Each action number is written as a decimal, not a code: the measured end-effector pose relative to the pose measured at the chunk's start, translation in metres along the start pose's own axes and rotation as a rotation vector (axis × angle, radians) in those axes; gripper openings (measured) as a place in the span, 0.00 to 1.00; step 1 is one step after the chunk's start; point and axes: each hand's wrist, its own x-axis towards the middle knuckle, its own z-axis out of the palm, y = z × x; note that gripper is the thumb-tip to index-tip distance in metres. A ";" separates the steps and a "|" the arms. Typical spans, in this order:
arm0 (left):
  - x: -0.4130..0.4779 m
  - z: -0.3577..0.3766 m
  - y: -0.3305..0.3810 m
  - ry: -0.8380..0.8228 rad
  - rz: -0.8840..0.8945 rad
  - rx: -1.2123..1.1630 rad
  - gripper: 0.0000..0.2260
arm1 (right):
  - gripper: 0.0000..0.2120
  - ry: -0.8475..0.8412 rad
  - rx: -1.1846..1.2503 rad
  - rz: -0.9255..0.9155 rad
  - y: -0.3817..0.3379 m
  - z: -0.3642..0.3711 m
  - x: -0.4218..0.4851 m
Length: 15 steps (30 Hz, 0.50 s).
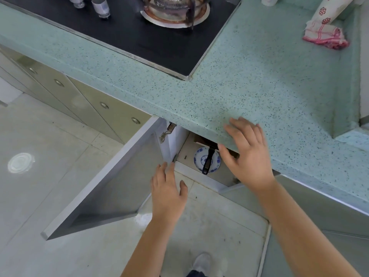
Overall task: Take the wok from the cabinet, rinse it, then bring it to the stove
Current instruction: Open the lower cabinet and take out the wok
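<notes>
Green counter (249, 86) overhangs wok handle (207, 162) crossing blue plate (198, 157).

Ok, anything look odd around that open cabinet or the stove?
Nothing spilled. A black handle sits over a blue-and-white plate inside the cabinet, the rest hidden under the counter. The stove burner looks scorched and discoloured.

A home kitchen: a speckled green worktop (259, 80) holds a gas stove (139, 35), with cabinet doors (111, 188) below.
</notes>
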 end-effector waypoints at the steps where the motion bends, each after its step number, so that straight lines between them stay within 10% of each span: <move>1: 0.003 0.010 -0.006 -0.012 0.011 -0.017 0.23 | 0.15 0.034 0.029 -0.030 -0.004 0.003 -0.007; 15: 0.090 0.156 -0.088 -0.028 0.193 -0.185 0.21 | 0.12 0.100 0.048 -0.142 0.024 0.137 -0.091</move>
